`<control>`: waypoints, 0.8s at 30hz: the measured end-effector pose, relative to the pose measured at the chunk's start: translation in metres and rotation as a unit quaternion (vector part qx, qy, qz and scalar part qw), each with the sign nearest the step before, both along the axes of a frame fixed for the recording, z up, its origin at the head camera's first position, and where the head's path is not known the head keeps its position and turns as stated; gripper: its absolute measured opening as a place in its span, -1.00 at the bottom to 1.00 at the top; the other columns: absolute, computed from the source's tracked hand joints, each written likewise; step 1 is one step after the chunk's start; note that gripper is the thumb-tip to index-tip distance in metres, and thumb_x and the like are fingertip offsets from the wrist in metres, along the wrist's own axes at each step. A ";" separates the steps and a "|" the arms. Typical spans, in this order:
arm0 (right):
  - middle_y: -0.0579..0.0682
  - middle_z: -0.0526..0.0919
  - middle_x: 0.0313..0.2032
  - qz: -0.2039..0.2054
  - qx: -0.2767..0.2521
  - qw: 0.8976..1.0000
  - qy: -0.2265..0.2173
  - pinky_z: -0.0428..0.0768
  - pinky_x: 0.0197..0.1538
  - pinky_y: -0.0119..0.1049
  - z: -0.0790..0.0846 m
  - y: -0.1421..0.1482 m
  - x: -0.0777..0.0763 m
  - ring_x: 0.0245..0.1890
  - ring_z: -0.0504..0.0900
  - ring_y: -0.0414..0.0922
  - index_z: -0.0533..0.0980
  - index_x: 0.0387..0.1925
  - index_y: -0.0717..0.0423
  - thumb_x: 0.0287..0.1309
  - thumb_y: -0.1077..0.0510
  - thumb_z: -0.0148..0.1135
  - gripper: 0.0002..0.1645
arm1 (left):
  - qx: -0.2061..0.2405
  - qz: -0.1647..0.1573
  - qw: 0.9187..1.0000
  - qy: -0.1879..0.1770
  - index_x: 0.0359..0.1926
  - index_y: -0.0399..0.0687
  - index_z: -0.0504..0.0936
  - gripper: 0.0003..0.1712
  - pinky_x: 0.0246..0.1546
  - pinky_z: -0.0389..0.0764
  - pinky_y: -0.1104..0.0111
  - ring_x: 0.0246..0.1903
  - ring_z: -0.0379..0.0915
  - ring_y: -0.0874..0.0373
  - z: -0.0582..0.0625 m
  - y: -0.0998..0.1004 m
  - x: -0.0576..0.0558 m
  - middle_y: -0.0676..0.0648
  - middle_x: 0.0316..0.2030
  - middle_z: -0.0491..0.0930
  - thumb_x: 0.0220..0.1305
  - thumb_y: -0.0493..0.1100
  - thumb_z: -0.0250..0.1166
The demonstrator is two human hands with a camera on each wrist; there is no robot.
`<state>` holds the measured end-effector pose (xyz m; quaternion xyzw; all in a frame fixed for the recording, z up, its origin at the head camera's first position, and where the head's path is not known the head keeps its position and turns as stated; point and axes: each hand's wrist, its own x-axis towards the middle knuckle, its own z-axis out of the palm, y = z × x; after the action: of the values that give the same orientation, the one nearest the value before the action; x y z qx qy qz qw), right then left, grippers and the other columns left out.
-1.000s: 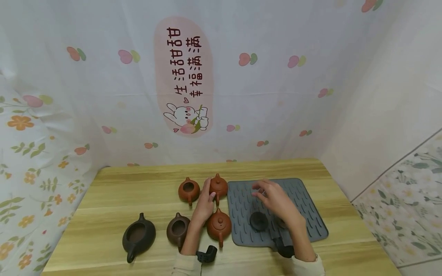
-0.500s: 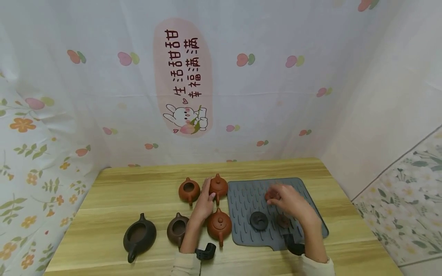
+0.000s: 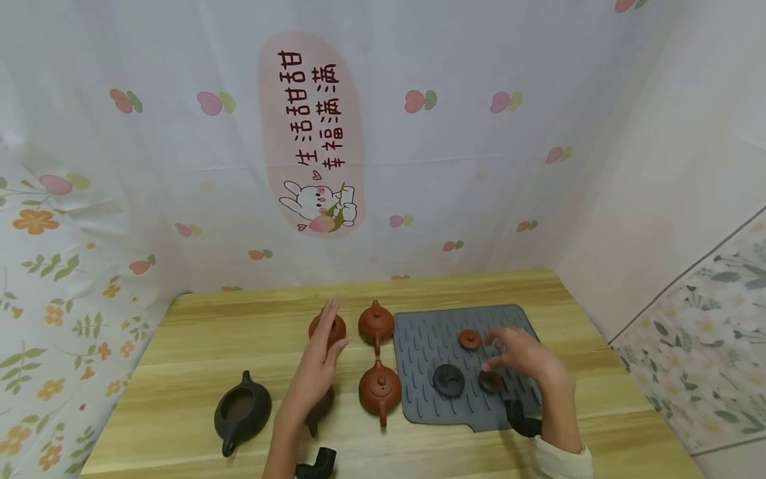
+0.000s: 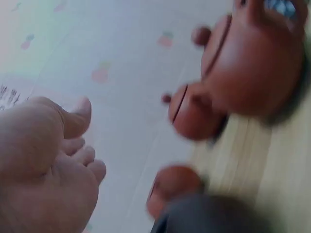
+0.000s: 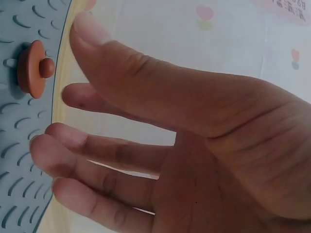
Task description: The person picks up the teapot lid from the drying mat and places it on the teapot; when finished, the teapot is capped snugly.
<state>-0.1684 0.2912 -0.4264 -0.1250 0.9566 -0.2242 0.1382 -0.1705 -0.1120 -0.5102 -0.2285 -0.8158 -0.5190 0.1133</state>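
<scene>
My left hand (image 3: 317, 366) is open above the left pots, fingers straight. It partly hides the lidless orange teapot (image 3: 338, 330) and the dark brown teapot (image 3: 321, 407). Just right of it stand two lidded orange teapots, the far one (image 3: 376, 324) and the near one (image 3: 380, 391); both also show in the left wrist view, where the nearer teapot (image 4: 257, 63) looks largest. Over the grey mat, my right hand (image 3: 523, 356) holds nothing, its fingers loosely bent. Close to its fingertips lies an orange lid (image 3: 469, 339), knob up; a brown lid (image 3: 491, 381) is below the hand.
A black lid (image 3: 449, 381) lies on the grey mat (image 3: 419, 406), left of the brown one. At the table's left stands a lidless black teapot (image 3: 242, 409). A patterned curtain (image 3: 449, 173) hangs behind the wooden table (image 3: 239, 319).
My right hand has let go of the orange lid on the mat and drawn back to the right. My left hand has left the far lidded teapot and moved left.
</scene>
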 end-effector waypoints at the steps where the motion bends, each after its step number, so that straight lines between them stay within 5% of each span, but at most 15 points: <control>1: 0.23 0.72 -0.15 0.000 0.002 1.000 -0.002 0.70 -0.08 0.09 0.000 0.000 0.000 -0.15 0.68 0.13 0.66 -0.01 0.33 0.23 0.17 0.65 -0.57 | -0.008 0.008 1.000 -0.005 0.80 -0.03 0.01 -0.19 0.56 0.27 -0.31 0.70 -0.09 -0.42 0.010 -0.005 0.008 -0.29 0.77 -0.09 0.74 -0.21 0.14; 4: 0.23 0.72 -0.16 0.003 0.012 1.000 -0.003 0.70 -0.09 0.09 -0.001 0.000 0.001 -0.17 0.66 0.12 0.66 -0.02 0.34 0.23 0.18 0.65 -0.57 | -0.016 0.027 0.999 -0.031 0.80 -0.06 0.00 -0.20 0.68 0.21 0.20 0.70 -0.11 -0.39 0.016 -0.021 0.025 -0.34 0.76 -0.09 0.74 -0.23 0.12; 8: 0.24 0.71 -0.14 0.005 0.016 1.000 -0.012 0.70 -0.07 0.11 -0.003 0.000 0.000 -0.15 0.66 0.14 0.65 0.00 0.37 0.24 0.20 0.64 -0.57 | -0.011 0.050 0.998 -0.023 0.78 -0.14 0.05 -0.21 0.45 -0.07 0.83 0.74 -0.18 0.21 0.000 -0.038 0.045 -0.42 0.73 -0.02 0.71 -0.32 0.13; 11: 0.22 0.73 -0.14 0.009 0.013 1.000 -0.017 0.71 -0.08 0.09 -0.004 -0.001 0.000 -0.15 0.68 0.13 0.66 0.00 0.37 0.25 0.23 0.62 -0.61 | -0.022 0.072 0.997 0.016 0.75 -0.23 0.12 -0.21 0.42 -0.04 0.85 0.63 -0.20 0.60 -0.017 -0.047 0.060 -0.53 0.66 0.09 0.65 -0.39 0.18; 14: 0.21 0.75 -0.18 0.016 0.011 1.000 -0.010 0.74 -0.11 0.06 -0.007 -0.001 -0.001 -0.17 0.72 0.12 0.68 -0.06 0.40 0.26 0.27 0.59 -0.68 | -0.030 0.091 0.995 0.026 0.73 -0.26 0.15 -0.22 0.41 -0.04 0.86 0.58 -0.20 0.72 -0.031 -0.053 0.072 -0.57 0.62 0.13 0.64 -0.37 0.20; 24: 0.05 0.75 -0.31 0.003 -0.004 1.000 -0.027 0.72 -0.20 -0.04 -0.013 -0.004 -0.003 -0.33 0.65 -0.07 0.71 -0.27 0.32 0.23 0.33 0.58 -0.85 | -0.010 0.055 0.996 -0.070 0.79 -0.18 -0.02 -0.04 0.35 -0.13 0.91 0.54 -0.33 0.81 -0.058 -0.065 0.084 -0.42 0.74 -0.09 0.63 -0.15 0.30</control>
<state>-0.1716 0.2875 -0.4392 -0.1223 0.9512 -0.2307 0.1644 -0.0869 -0.1766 -0.5677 -0.1474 -0.8385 -0.5181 0.0821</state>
